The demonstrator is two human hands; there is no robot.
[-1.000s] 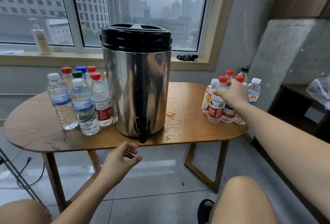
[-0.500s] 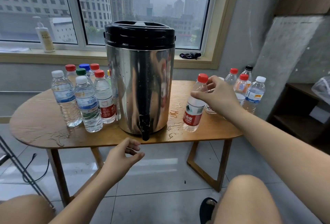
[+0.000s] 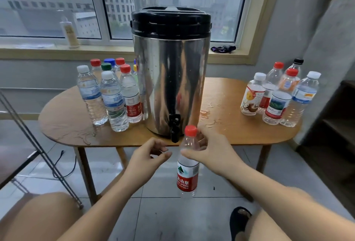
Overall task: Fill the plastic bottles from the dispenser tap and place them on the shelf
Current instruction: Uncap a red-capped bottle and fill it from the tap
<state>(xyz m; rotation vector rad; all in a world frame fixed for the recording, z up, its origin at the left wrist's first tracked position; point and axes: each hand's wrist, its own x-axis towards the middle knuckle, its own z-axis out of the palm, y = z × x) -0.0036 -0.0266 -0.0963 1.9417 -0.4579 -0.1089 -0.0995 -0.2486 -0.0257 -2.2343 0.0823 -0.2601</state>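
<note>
The red-capped bottle [image 3: 187,179] hangs upright in the air in front of the table's near edge, just at 5 o'clock from the black tap [image 3: 174,125], with its cap level with the spout and slightly to the right of it. The right hand [image 3: 209,152] grips it high up, thumb in front and fingers curled round the shoulder below the cap. At the bottle's 9 o'clock, the left hand [image 3: 146,156] sits just beside it without touching, with its fingers loosely curled and holding nothing. The tap sticks out low on the steel dispenser [image 3: 171,71], which stands on the wooden table [image 3: 240,131] with water puddled on the wood around it. At the dispenser's 9 o'clock stands a cluster of capped bottles [image 3: 113,98]; at its 3 o'clock, near the table's end, is another cluster [image 3: 278,100]. A dark shelf [image 3: 343,125] lies beyond that end, at the right edge of the view.
</note>
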